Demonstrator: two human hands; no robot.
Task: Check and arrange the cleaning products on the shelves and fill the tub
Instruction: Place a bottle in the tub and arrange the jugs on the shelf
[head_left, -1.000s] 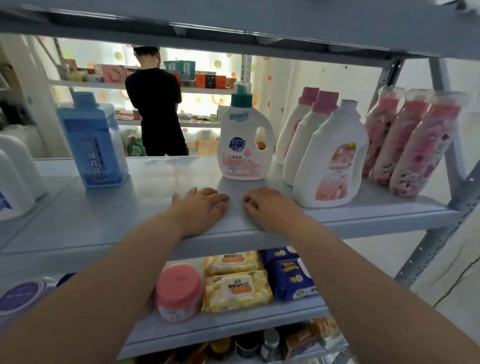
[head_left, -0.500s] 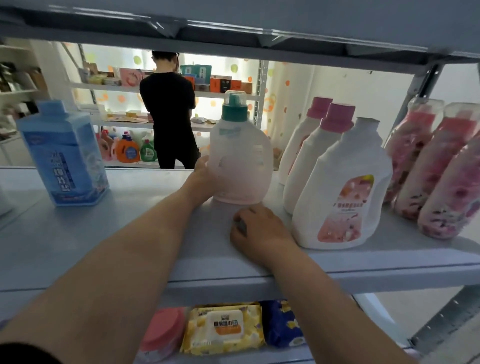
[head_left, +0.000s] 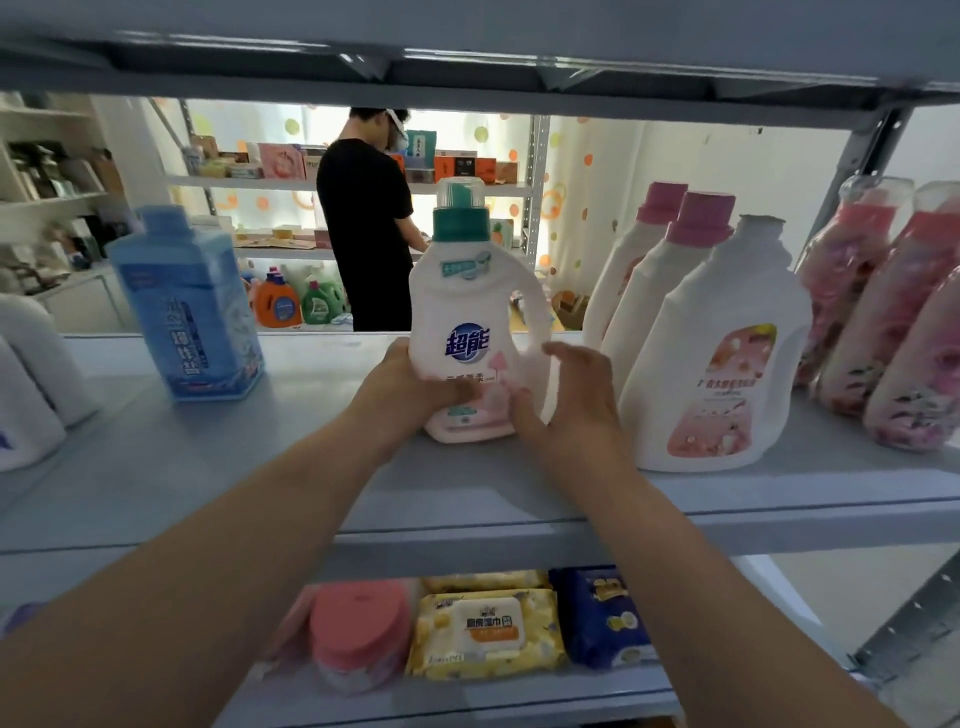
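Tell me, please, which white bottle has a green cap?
The bottle held in the left hand and right hand; neighbours' tops are pink or white.

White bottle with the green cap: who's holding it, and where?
Both hands hold the white green-capped bottle low down: left hand gripping its left side, right hand cupping its right.

Three pink bead bottles (head_left: 883, 312), two pink-capped bottles (head_left: 698, 223), one teal-capped bottle (head_left: 467, 312).
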